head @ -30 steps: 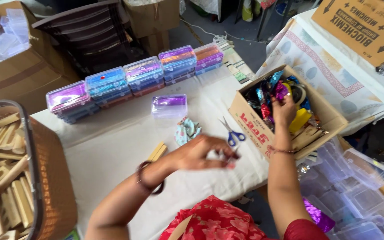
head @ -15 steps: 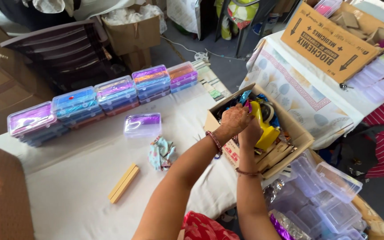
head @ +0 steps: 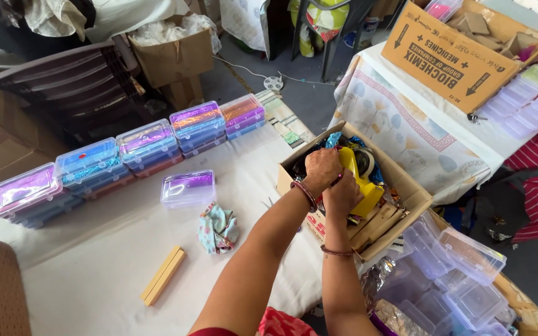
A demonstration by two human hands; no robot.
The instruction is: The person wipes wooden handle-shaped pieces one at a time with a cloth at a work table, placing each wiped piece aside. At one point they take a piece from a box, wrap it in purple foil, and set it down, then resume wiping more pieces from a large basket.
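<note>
Together, both hands, left hand and right hand, grip a yellow tape dispenser inside the cardboard box on the counter.

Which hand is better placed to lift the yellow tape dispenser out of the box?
Right, probably. The right hand is wrapped around the yellow tape dispenser inside the cardboard box; the left hand only lies over its top end.

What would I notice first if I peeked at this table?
Probably both hands, left hand and right hand, gripping a bright yellow tape dispenser over an open cardboard box of colourful bits. Behind them, a long row of shiny purple and blue plastic cases runs along the white table.
</note>
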